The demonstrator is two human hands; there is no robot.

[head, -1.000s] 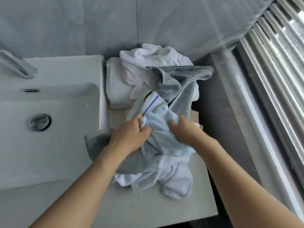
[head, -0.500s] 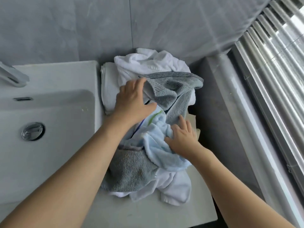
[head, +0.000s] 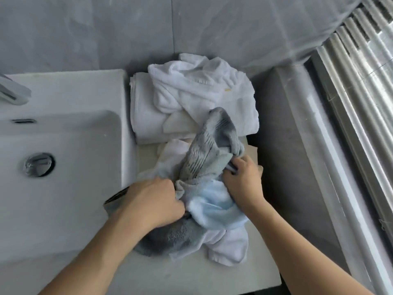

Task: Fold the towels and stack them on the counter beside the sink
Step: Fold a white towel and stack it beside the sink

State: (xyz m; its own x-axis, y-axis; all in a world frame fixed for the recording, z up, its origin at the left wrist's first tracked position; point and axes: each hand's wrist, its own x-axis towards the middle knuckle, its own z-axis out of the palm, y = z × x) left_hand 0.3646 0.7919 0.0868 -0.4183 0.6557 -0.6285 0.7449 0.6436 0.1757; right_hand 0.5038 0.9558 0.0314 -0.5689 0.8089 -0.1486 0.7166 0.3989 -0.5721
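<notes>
A heap of crumpled towels lies on the counter point(head: 191, 275) right of the sink point(head: 63, 145). A grey ribbed towel point(head: 208, 150) rises from the middle of the heap. My right hand point(head: 242, 179) grips its right edge. My left hand point(head: 157, 201) grips the grey cloth at the heap's left side. Between my hands lies a light blue towel point(head: 214, 205). White towels point(head: 229, 245) spill toward the counter's front. At the back, a crumpled white towel point(head: 202, 88) sits on a folded white towel point(head: 144, 116).
A tap point(head: 12, 92) stands at the sink's back left and a metal drain plug point(head: 39, 165) sits in the basin. A grey tiled wall point(head: 191, 28) closes the back. A grey ledge point(head: 287, 145) and window blinds point(head: 361, 81) run along the right.
My left hand came back from the far white pile to the heap's near left side. The grey ribbed towel was pulled forward off the white pile. My right hand shifted right and took its edge.
</notes>
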